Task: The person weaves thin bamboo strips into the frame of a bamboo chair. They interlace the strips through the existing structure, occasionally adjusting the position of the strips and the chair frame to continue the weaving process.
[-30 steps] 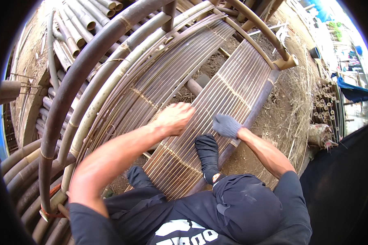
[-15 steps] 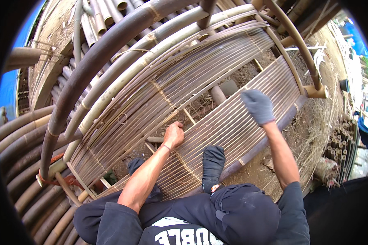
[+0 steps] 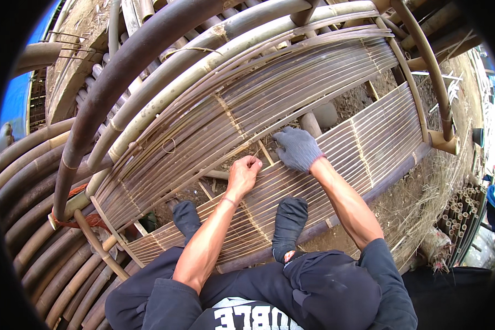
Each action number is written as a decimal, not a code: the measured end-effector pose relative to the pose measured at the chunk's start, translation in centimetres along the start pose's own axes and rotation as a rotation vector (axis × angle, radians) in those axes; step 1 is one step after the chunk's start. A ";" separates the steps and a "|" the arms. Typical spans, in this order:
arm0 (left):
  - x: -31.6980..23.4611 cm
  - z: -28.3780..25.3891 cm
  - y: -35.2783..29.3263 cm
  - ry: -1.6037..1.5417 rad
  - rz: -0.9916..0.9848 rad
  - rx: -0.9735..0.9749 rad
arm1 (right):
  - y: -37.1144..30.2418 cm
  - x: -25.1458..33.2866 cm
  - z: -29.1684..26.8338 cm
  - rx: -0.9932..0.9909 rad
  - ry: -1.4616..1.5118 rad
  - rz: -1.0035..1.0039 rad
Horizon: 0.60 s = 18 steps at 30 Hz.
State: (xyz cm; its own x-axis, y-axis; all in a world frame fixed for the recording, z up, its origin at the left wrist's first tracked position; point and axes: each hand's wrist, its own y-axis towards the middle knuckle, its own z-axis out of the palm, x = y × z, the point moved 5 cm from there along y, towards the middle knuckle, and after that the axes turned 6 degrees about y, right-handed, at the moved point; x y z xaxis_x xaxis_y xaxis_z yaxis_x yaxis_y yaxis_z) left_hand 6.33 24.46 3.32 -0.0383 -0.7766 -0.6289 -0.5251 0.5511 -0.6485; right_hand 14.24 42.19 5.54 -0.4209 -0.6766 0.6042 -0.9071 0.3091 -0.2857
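My bare left hand [image 3: 245,173] is closed in a pinch at the inner edge of the near slat panel [image 3: 335,159] of a curved bamboo bench. What its fingertips hold is too small to make out. To its right, my right hand [image 3: 300,148], in a grey glove, reaches over the gap between the two panels, its fingers partly spread and nothing visible in them. Across the gap lies the far slat panel [image 3: 198,132], with pale woven bindings crossing its slats. A short wooden crosspiece [image 3: 265,153] spans the gap between my hands. My dark-socked foot [image 3: 290,220] rests on the near slats.
Thick bent bamboo rails [image 3: 102,93] arch over the bench's far left side. Curved poles [image 3: 33,192] are stacked at the left. A bundle of cut bamboo [image 3: 462,217] stands at the right, beyond dirt ground with scattered fibres. A round stone [image 3: 326,115] lies under the bench.
My gloved right hand has moved left and down from above the near slats to the gap beside my left hand, its fingers loosening from a fist. My left hand has shifted slightly right and up.
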 end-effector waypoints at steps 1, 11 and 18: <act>-0.2 -0.1 -0.4 -0.052 0.020 0.043 | -0.9 1.1 -0.3 -0.029 0.075 -0.081; -1.9 0.4 -0.9 0.092 0.264 0.155 | -12.7 -0.3 -3.0 -0.350 0.607 0.205; 0.3 0.3 1.4 0.092 0.109 0.392 | -21.8 -3.8 -7.9 -0.751 1.765 0.304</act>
State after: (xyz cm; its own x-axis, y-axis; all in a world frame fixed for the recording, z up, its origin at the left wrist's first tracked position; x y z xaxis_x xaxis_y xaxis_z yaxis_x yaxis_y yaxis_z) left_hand 5.84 25.12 2.13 -0.1608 -0.7217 -0.6733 -0.1508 0.6921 -0.7059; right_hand 35.52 43.28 15.35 0.3627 0.6257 0.6907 -0.4298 0.7699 -0.4718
